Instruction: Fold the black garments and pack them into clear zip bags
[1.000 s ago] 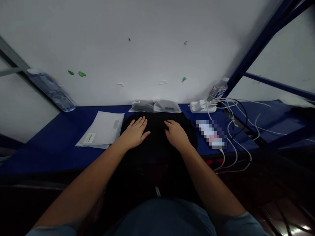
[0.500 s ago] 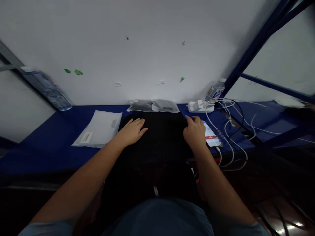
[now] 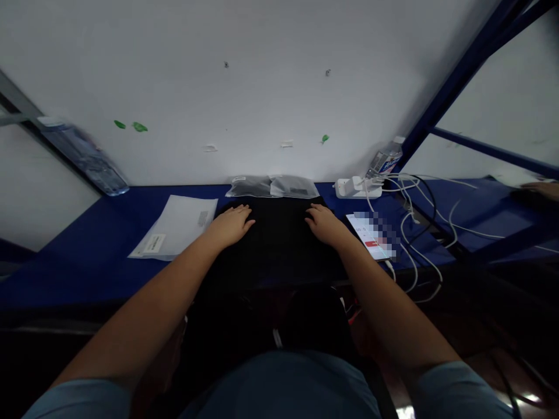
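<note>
Lying palm-down in the head view, the left hand (image 3: 233, 226) rests on the left side of the black cloth (image 3: 279, 238), and the right hand (image 3: 324, 224) on its right side. Neither hand is clamped on anything; in each, the thumb stands apart from the other fingers. The cloth spreads between and beneath both hands on the blue tabletop (image 3: 82, 256). Just beyond them, against the wall, lie two translucent pouches (image 3: 294, 187). Left of the left hand is a frosted bag (image 3: 181, 227) with a label. Right of the right hand lies a lit phone (image 3: 369, 235); beyond it is a white power strip (image 3: 358, 188) with cables.
</note>
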Available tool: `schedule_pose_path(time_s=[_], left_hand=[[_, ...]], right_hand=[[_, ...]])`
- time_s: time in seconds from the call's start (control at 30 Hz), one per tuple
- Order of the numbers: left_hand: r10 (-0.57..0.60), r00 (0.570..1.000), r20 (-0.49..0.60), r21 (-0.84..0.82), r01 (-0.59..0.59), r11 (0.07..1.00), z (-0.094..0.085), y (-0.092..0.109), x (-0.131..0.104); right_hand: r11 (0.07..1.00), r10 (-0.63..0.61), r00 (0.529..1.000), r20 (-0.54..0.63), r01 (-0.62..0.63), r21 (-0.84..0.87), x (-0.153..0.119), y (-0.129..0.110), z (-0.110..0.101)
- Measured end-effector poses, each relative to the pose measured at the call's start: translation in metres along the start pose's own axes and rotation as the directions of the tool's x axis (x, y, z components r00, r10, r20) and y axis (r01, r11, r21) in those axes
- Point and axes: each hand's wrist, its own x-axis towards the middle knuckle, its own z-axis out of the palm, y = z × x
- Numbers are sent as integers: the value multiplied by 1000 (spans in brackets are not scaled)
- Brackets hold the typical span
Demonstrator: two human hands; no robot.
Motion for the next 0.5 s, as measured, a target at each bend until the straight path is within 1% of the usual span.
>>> schedule_pose_path(time_s=[0.07,0.17,0.3,0.4,0.43,0.47,0.5], left_hand=[[-15,1000,2,-10,16,1000,-2,0,0],[-50,999,-9,-43,50,998,-7,2,-2],[-99,992,-76,-78,93,993,-15,4,-4],[-121,982,-145,-91,108,990,-23,4,-9],[-112,978,-175,-95,97,991,-26,3,-13],[-80,974,-214,-94,61,994,-30,3,-18],[-20,967,-254,-85,-2,996,-33,3,-25]], right_hand=[[996,-52,998,-47,55,70,3,4,-2],[984,-64,990,-128,84,157,4,9,-2],[976,-44,977,-210,86,199,1,10,-6],[967,-57,962,-267,119,224,-8,7,-13],[963,-59,956,-287,130,235,-13,6,-16],[959,-63,951,-303,141,244,-19,6,-19],[957,-69,945,-319,153,247,-26,6,-21]])
